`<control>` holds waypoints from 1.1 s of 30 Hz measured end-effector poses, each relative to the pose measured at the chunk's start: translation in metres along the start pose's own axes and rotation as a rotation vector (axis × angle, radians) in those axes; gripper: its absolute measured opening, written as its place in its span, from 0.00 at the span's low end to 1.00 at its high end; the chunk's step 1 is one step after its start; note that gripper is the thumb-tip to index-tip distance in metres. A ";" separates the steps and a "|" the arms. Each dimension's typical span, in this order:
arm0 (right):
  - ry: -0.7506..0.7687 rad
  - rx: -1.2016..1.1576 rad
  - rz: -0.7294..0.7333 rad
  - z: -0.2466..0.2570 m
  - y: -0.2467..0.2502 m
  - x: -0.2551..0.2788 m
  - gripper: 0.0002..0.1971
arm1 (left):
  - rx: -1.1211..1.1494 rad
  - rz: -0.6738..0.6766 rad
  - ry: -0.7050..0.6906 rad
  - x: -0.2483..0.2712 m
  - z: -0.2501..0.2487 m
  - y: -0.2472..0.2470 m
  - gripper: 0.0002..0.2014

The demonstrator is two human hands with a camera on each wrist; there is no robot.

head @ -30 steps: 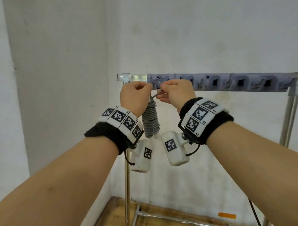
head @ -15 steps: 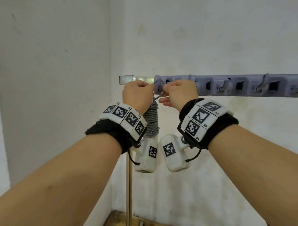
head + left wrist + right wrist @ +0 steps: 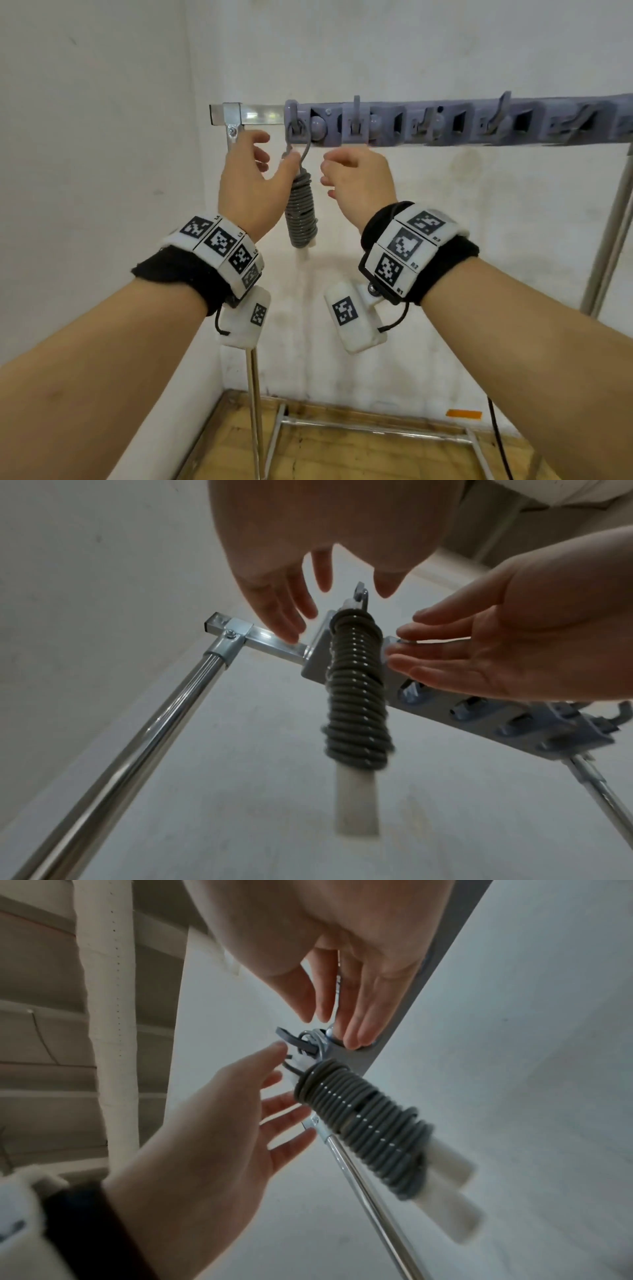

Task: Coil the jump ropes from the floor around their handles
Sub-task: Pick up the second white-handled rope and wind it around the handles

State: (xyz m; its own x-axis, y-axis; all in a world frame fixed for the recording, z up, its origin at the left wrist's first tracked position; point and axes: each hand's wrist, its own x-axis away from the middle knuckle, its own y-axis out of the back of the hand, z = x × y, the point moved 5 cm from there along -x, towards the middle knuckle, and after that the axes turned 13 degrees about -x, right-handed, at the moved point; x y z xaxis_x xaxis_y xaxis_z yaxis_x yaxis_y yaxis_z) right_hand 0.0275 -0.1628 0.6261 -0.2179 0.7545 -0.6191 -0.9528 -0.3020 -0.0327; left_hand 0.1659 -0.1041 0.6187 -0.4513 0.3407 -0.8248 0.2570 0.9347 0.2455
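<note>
Coiled jump rope hung straight down off the rack's leftmost hook, between my loose, empty left hand and right hand.

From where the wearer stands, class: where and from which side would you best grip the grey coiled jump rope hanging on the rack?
Grip the grey coiled jump rope around its thick wound middle, coming from the front. It hangs upright from the purple hook rail, bare white handle ends below. Both the left hand and right hand flank it open.

A grey hook rail on a metal rack carried the coiled jump rope on its leftmost hook
</note>
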 end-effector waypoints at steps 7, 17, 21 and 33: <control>0.002 0.143 0.134 -0.033 0.038 0.076 0.06 | -0.082 0.111 -0.225 0.094 0.003 0.005 0.07; -0.301 0.371 0.319 -0.190 0.111 0.226 0.06 | -0.130 0.772 -0.250 0.301 0.062 -0.060 0.11; -0.513 0.521 0.491 -0.282 0.131 0.301 0.07 | -0.233 1.020 -0.246 0.395 0.104 -0.097 0.08; -0.847 0.651 1.061 -0.477 0.118 0.484 0.15 | -0.333 1.666 -0.210 0.613 0.224 -0.157 0.09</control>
State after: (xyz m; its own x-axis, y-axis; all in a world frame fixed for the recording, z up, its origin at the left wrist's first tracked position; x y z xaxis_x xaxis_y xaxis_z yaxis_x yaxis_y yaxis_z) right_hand -0.0891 -0.1110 -0.0516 -0.6846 0.5307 0.4997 -0.1543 -0.7755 0.6121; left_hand 0.0409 -0.0645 -0.0393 0.2176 0.9024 0.3720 0.1099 -0.4013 0.9093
